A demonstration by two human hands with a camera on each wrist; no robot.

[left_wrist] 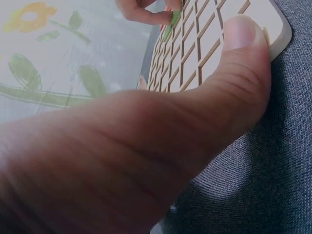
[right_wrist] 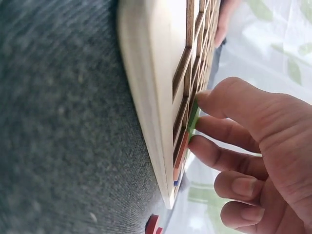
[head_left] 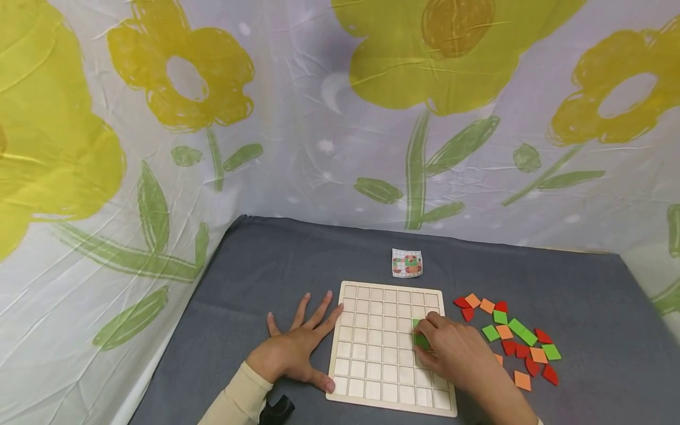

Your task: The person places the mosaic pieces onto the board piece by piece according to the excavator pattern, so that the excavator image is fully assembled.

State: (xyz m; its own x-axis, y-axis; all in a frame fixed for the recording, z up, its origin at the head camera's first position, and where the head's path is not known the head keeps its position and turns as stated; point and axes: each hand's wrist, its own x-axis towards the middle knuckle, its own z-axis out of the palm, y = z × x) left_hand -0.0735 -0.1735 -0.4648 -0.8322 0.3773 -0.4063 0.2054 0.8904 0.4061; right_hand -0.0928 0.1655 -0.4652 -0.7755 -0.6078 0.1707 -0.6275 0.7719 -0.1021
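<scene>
A pale wooden grid board (head_left: 374, 354) lies on the dark grey cloth. My left hand (head_left: 294, 351) is spread at its left side, with the thumb on the near left corner and a fingertip at the left edge. Over the right part of the grid, my right hand (head_left: 457, 348) pinches a green tile (head_left: 421, 340) between thumb and fingers. The right wrist view has this green tile (right_wrist: 193, 117) against the grid, and an orange-red piece (right_wrist: 181, 156) beside it under the fingertips. The right hand hides part of the board.
Loose green, orange and red tiles (head_left: 522, 332) are scattered right of the board. A small pattern card (head_left: 407, 263) with coloured squares lies beyond the board's far edge. A flower-printed curtain (head_left: 297, 118) hangs behind the table. A black object (head_left: 277, 409) sits by the left sleeve.
</scene>
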